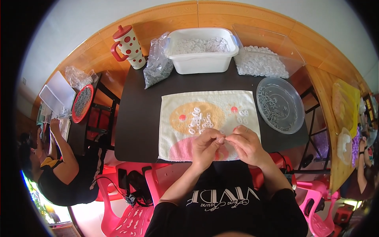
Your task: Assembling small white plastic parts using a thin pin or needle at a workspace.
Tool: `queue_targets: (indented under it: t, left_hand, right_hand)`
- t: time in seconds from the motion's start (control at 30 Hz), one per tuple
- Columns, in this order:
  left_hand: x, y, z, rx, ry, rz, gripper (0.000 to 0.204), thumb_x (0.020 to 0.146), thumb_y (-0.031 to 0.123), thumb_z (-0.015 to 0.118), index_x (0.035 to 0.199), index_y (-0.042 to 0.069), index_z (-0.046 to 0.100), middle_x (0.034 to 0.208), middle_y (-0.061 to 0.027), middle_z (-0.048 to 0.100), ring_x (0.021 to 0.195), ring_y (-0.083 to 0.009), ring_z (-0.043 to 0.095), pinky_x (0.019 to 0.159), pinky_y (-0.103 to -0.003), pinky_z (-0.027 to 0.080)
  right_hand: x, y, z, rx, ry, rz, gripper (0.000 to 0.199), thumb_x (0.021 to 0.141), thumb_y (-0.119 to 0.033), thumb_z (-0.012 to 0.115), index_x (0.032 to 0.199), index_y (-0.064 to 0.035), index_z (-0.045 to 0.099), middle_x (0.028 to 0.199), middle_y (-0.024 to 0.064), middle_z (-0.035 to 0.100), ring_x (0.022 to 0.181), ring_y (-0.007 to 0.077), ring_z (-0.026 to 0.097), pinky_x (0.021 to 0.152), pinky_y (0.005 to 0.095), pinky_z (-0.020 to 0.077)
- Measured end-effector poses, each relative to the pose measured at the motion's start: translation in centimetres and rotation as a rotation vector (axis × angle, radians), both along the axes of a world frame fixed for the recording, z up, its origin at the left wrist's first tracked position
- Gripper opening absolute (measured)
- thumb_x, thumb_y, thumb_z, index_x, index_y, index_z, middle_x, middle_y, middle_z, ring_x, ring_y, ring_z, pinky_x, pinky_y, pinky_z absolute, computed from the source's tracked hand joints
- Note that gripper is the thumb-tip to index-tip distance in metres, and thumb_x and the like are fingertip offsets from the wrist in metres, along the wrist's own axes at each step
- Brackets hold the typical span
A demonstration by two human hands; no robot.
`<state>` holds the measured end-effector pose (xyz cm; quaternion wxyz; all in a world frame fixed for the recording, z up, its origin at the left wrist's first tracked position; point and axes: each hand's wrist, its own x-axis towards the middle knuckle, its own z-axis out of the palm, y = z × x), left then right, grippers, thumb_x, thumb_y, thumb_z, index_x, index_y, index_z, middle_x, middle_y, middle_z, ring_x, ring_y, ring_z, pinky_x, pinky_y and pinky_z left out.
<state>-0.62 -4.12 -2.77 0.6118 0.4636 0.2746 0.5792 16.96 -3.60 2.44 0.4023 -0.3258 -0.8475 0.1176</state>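
My left hand (206, 147) and my right hand (248, 146) meet over the near edge of a pale towel (167, 108) with a cartoon print. Thumbs and forefingers of both hands are pinched together, fingertips touching. Whatever sits between them is too small and hidden to name. Just beyond my left hand lies a loose heap of small white oval plastic pieces (196, 119). Beyond my right hand is a smaller group of white oval pieces (242, 113). To the right, a round clear tub (293, 103) holds many small grey pieces that look like screws.
At the back stand a white basin (202, 63) of white pieces, a bag of white pieces (261, 62), a bag of grey pieces (160, 73) and a red-dotted tumbler (132, 49). Another person (65, 170) works at left beside a red tray (91, 103); a pink chair (130, 217) stands nearby.
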Motion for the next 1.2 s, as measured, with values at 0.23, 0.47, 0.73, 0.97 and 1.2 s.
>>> queue_targets:
  t: [0.23,0.47,0.73,0.97,1.2]
  left_hand:
    - [-0.2,0.2,-0.3,-0.052,-0.196,0.034,0.011,0.088,-0.004,0.061,0.097,-0.002,0.068,0.091,-0.0075,0.062,0.08,-0.0128,0.056,0.073,-0.024,0.046]
    - [-0.3,0.3,-0.1,-0.116,-0.265,-0.056,0.014,0.093,0.005,0.058,0.099,-0.004,0.069,0.094,-0.0098,0.063,0.084,-0.0144,0.057,0.076,-0.026,0.046]
    - [-0.6,-0.2,0.7,-0.075,-0.051,0.018,0.015,0.094,0.006,0.058,0.097,-0.004,0.068,0.095,-0.0085,0.063,0.084,-0.0126,0.056,0.076,-0.026,0.045]
    - [-2.2,0.0,3.4,0.372,0.893,0.207,0.017,0.08,-0.004,0.063,0.095,0.002,0.07,0.09,-0.014,0.06,0.08,-0.0243,0.06,0.069,-0.032,0.047]
    - [-0.4,-0.6,3.4,0.577,1.172,0.402,0.02,0.071,0.0,0.067,0.09,0.003,0.069,0.101,-0.0153,0.057,0.086,-0.0337,0.055,0.071,-0.041,0.047]
  right_hand:
    - [2.4,0.8,-0.3,0.019,-0.185,-0.202,0.027,0.068,0.006,0.068,0.093,-0.0016,0.064,0.09,0.01,0.059,0.08,0.0272,0.058,0.062,0.0353,0.047]
    - [-1.8,0.4,0.1,0.081,0.108,-0.029,0.026,0.068,0.004,0.072,0.092,-0.0033,0.067,0.091,0.0094,0.059,0.071,0.0221,0.054,0.058,0.0303,0.0415]
    - [-2.1,0.9,0.1,0.093,0.151,-0.065,0.015,0.073,0.007,0.064,0.086,-0.0002,0.06,0.088,0.0109,0.057,0.072,0.0244,0.055,0.06,0.0322,0.0437]
    - [0.4,0.3,-2.0,-0.31,0.28,-0.118,0.009,0.081,0.01,0.057,0.085,0.0018,0.056,0.086,0.0108,0.056,0.072,0.0177,0.056,0.059,0.0275,0.0429]
    - [-0.1,0.0,-3.1,-0.202,0.22,-0.15,0.015,0.075,0.013,0.059,0.083,0.0012,0.056,0.084,0.0127,0.056,0.072,0.0277,0.056,0.062,0.0328,0.0447]
